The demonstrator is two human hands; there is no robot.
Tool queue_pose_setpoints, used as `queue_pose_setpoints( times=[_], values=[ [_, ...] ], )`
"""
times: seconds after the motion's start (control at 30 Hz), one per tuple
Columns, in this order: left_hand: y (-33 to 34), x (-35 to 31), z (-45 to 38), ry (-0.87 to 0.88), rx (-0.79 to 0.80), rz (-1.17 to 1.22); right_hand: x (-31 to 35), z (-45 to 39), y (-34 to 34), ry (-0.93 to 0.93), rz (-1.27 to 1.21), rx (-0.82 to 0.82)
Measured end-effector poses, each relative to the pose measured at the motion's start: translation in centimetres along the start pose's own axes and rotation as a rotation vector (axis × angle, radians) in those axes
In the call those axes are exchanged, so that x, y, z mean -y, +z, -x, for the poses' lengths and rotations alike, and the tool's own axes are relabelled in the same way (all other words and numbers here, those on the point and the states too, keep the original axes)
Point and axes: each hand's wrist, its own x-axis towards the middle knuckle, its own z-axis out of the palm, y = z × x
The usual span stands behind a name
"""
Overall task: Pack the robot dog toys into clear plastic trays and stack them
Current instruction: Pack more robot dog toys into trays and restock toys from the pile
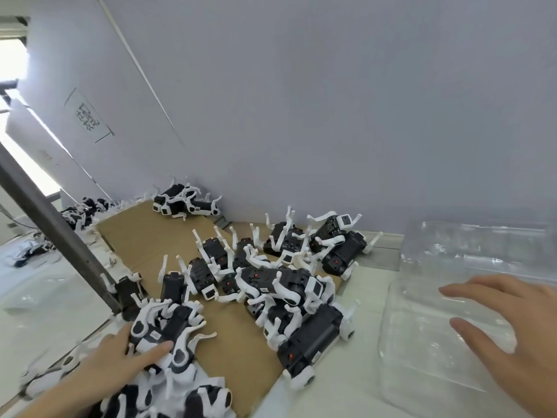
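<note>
While the left hand (120, 354) grips a robot dog (162, 330) lying lengthwise toward the far-right, the right hand (506, 321) (fingers spread, empty) hovers over the clear tray (422, 372) at near right.

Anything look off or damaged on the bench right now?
No visible damage. The black-and-white robot dog toys lie jumbled on the brown cardboard sheet, many with legs up. The left hand grips one; the right hand hovers over the clear plastic tray.

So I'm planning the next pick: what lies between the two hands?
In the head view, between the left hand and the right hand lie brown cardboard, a black-and-white robot dog and bare white table.
</note>
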Motion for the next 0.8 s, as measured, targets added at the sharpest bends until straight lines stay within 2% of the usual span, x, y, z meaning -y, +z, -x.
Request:
queue_pose_setpoints(
  times=[0.07,0.13,0.27,0.37,0.43,0.5,0.57,0.7,0.73,0.8],
  values=[
    [0.5,-1.7,-0.1,0.052,-0.134,0.048,-0.2,-0.1,0.0,0.001,-0.006,0.024],
    [0.2,-2.6,-0.8,0.075,-0.182,0.046,-0.4,-0.1,0.1,-0.003,-0.003,0.03],
    [-0.9,-6.2,-1.7,0.155,-0.172,-0.121,-0.7,-0.2,0.5,-0.012,-0.001,0.021],
    [-0.5,-10.4,-2.6,0.246,-0.231,-0.256,-0.8,-0.2,0.7,-0.018,0.012,0.01],
    [-0.4,-12.4,-3.5,0.294,-0.266,-0.275,-0.9,-0.2,0.7,-0.007,0.017,0.008],
    [-0.6,-13.5,-4.0,0.325,-0.231,-0.223,-0.9,-0.2,0.7,0.008,0.02,0.009],
    [-0.9,-14.0,-3.6,0.392,-0.222,-0.172,-1.0,-0.1,0.7,0.015,0.02,0.014],
    [-1.7,-12.7,-0.4,0.653,-0.432,-0.193,-0.8,-0.1,0.5,0.023,-0.001,0.023],
    [-2.0,-11.5,1.2,0.71,-0.431,-0.18,-0.8,-0.2,0.4,0.026,-0.005,0.025],
    [-2.3,-8.7,4.5,0.77,-0.3,-0.186,-0.5,-0.2,0.1,0.034,-0.014,0.028]
  ],
)
